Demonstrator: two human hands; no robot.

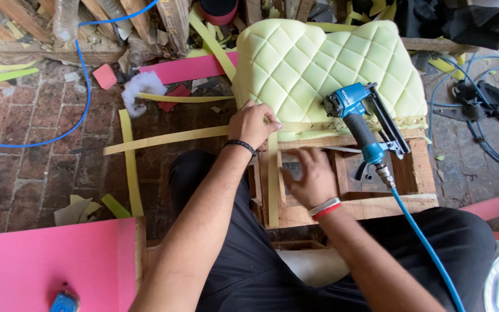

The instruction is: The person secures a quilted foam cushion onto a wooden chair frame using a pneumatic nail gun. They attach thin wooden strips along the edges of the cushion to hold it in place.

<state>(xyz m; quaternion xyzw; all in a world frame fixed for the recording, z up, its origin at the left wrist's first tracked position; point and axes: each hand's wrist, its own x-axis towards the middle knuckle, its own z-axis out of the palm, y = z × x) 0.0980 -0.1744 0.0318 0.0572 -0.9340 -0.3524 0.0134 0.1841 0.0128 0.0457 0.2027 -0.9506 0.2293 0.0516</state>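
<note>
Soft foam cushion (313, 69) compresses easily; my left hand (253, 124) pinches its strip (163, 140), right hand (313, 179) rests open-fingered on the wood frame (365, 207).

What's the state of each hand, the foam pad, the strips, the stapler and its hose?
left hand: fingers curled, pressing a yellow foam strip at the pad's edge.
right hand: spread, resting on the wooden frame, holding nothing.
quilted foam pad: lying on the frame, uncovered.
vertical foam strip: hanging down over the frame.
pneumatic stapler: set down on the pad's edge, untouched.
blue air hose: connected to the stapler.
</note>
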